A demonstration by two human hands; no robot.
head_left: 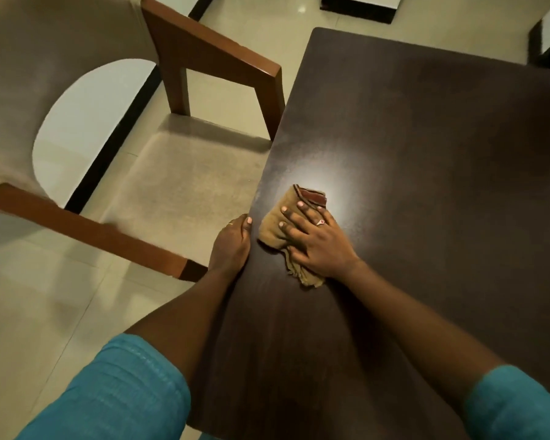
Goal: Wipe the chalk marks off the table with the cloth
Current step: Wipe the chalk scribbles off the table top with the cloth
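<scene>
My teal sleeves (115,389) are sitting nearest, and from them my left grip (232,241) is reaching to the desk (426,192), fingers curling over the edge beside the chair (188,185), probably to steady me as I lean in. My right grip (319,246) is lying flat on the tan cloth (288,198), fingers spread apart rather than clamped, pressing it onto the dark top just beside the left grip. Glare is shining just beyond the cloth and I am making out no chalk marks, so I am judging the wiping well along.
</scene>
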